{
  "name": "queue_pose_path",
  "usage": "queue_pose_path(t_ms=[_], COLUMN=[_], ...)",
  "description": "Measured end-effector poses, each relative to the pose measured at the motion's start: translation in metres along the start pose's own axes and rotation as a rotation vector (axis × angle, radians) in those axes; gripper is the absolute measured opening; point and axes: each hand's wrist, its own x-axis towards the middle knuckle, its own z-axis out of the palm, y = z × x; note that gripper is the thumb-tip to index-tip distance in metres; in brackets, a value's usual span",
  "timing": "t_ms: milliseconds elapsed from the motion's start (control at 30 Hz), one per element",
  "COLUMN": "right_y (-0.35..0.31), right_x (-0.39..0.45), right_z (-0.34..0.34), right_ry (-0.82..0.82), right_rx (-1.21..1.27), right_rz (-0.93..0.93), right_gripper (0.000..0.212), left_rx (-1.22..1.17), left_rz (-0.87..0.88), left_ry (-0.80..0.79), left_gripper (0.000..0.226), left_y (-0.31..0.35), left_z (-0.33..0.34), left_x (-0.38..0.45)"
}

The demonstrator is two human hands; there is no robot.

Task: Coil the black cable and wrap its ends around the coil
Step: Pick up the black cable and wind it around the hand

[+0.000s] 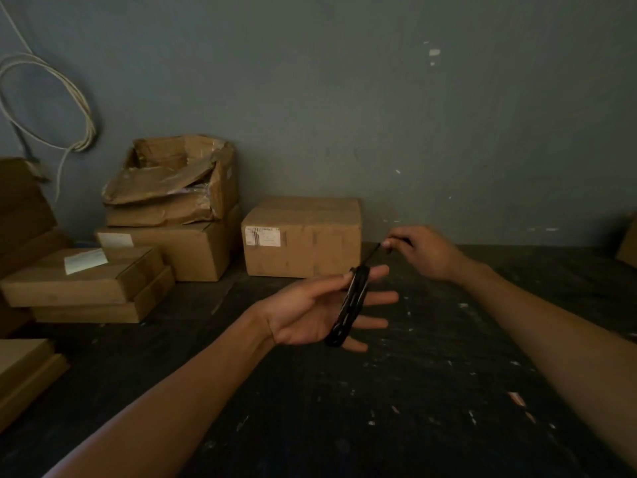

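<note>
Grey wall (379,98) behind; dark, paint-flecked table (431,374), its edges cut off by the frame. Cardboard boxes (172,208) stacked at left, some only partly in view, label print unreadable. White cable (79,108) looped on the wall, its top out of frame.

Left hand (310,312) palm up, fingers straight, above mid-table. Black cable (348,312) is wound round those fingers. Dim light, separate turns hard to count. Right hand (420,251) pinches the cable's free end, drawn taut up from the coil; tip hidden in the fingers.

Black cable (346,313); brown boxes (303,236); grey-blue wall (379,115); white-flecked dark table (413,391).
</note>
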Motion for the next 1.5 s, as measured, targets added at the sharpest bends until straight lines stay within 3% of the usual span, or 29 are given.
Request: queue_pose_path(t_ms=[233, 367, 533, 800, 967, 1233, 1400, 1500], right_y=[-0.009, -0.037, -0.059, -0.085, -0.091, -0.101, -0.099, -0.095], right_x=[-0.026, -0.043, -0.052, -0.067, -0.069, -0.07, -0.063, -0.058], right_z=[0.053, 0.081, 0.103, 0.106, 0.102, 0.079, 0.072, 0.068], right_ry=[-0.126, -0.175, -0.281, -0.389, -0.463, -0.558, -0.592, -0.491], right_rx=[0.39, 0.631, 0.702, 0.746, 0.723, 0.799, 1.034, 1.188], right_rz=[0.02, 0.103, 0.159, 0.185, 0.189, 0.253, 0.495, 0.611], right_gripper=[0.023, 0.044, 0.028, 0.026, 0.026, 0.027, 0.025, 0.024], left_rx=[-0.032, -0.044, -0.099, -0.085, -0.069, 0.039, 0.244, 0.356], left_rz=[0.123, 0.2, 0.275, 0.366, 0.347, 0.228, 0.183, 0.192], left_ry=[-0.114, -0.076, -0.025, 0.217, 0.409, 0.542, 0.593, 0.587], left_gripper=[0.055, 0.054, 0.05, 0.046, 0.042, 0.039, 0.036, 0.035], left_y=[0.025, 0.037, 0.052, 0.056, 0.042, 0.018, 0.005, 0.001], left_z=[0.007, 0.009, 0.002, -0.021, -0.038, -0.058, -0.058, -0.052], left_x=[0.004, 0.005, 0.006, 0.0, 0.001, -0.01, -0.014, -0.014])
